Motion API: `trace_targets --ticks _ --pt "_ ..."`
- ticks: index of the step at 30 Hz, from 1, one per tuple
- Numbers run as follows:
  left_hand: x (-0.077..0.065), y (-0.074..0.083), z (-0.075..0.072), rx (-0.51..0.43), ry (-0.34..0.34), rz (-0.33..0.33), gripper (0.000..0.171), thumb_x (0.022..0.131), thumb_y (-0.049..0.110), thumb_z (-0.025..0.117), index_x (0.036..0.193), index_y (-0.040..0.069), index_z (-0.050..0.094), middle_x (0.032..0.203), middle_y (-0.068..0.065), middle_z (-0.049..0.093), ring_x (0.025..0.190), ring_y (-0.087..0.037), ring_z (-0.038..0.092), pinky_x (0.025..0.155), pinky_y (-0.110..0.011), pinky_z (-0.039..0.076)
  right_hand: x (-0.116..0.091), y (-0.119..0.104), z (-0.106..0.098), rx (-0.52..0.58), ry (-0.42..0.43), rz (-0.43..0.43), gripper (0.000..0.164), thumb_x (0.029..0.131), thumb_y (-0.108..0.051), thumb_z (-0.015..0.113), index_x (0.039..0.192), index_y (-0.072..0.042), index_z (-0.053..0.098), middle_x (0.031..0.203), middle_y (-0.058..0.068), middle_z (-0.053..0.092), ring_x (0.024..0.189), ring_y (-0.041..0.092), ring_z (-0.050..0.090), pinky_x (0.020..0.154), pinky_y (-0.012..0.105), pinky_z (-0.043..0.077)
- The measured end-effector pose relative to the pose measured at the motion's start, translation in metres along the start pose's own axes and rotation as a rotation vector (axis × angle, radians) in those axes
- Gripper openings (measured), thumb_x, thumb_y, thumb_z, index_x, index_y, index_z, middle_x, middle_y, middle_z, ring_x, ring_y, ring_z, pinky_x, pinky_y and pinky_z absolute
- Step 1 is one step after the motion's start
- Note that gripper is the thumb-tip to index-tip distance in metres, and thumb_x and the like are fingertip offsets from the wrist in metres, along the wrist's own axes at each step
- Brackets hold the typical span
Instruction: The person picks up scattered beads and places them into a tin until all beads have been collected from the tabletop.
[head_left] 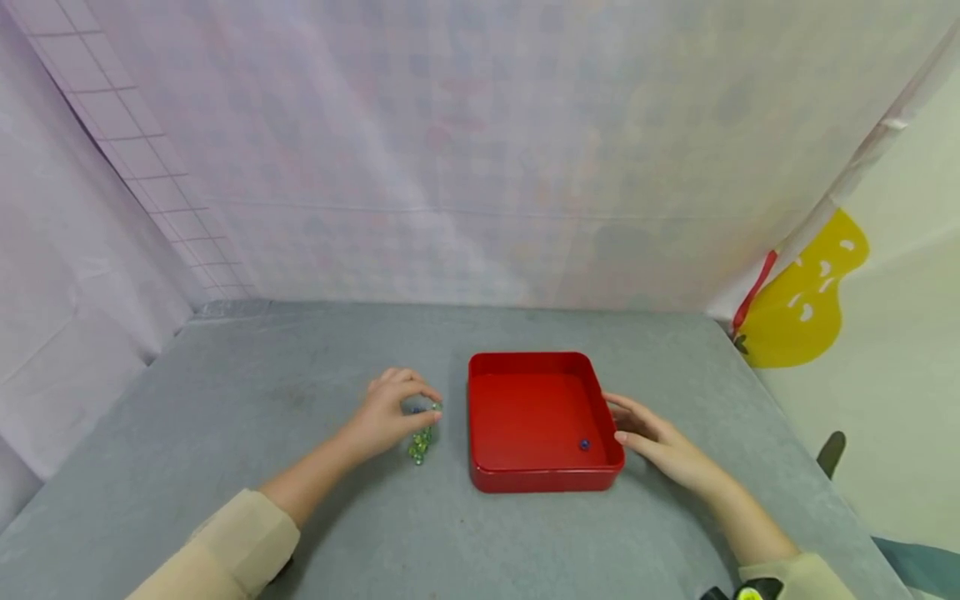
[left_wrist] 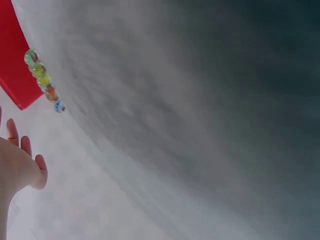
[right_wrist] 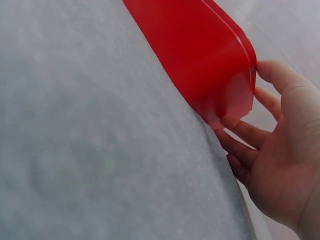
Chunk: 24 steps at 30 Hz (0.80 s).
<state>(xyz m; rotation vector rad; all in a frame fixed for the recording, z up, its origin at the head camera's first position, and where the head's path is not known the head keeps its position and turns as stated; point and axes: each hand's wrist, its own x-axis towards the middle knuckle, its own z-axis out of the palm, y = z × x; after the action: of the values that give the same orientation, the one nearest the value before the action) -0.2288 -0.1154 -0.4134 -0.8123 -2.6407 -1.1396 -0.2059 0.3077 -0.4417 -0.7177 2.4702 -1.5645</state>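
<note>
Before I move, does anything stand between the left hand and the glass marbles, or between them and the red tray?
Nothing visible blocks the left hand from the glass marbles. Toward the red tray there is only gray tabletop, then the tray's raised left wall.

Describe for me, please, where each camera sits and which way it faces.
Head: worn on the head, facing forward and down at the red tray and marbles; the left hand, right hand and sleeves show.
Left wrist: on that wrist, facing tabletop and marbles; the left hand shows.
Right wrist: on that wrist, facing the tray's side; the right hand shows.
Head and left wrist share the tray and marbles.
</note>
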Motion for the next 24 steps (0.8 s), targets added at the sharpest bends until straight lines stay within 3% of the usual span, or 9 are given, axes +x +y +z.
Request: trace_targets --ticks 10,24 --pt "0.011 0.014 0.010 -0.033 -0.004 0.006 0.017 0.083 0.019 0.077 0.099 0.018 0.073 0.100 0.003 0.058 0.103 -0.017 0.045 0.094 -0.052 0.026 0.000 0.003 0.001 0.015 -0.002 0.025 0.052 0.099 -0.012 0.051 0.147 -0.008 0.034 0.136 0.022 0.047 0.115 0.012 0.052 0.089 0.027 0.045" --pt "0.026 0.029 0.024 -0.105 -0.021 0.028 0.019 0.084 0.022 0.076 0.100 0.015 0.073 0.101 0.009 0.056 0.103 -0.015 0.044 0.096 -0.051 0.025 0.000 0.002 0.001 0.013 0.001 0.034 0.053 0.098 -0.012 0.052 0.148 -0.009 0.034 0.137 0.021 0.047 0.115 0.010 0.052 0.089 0.027 0.045"
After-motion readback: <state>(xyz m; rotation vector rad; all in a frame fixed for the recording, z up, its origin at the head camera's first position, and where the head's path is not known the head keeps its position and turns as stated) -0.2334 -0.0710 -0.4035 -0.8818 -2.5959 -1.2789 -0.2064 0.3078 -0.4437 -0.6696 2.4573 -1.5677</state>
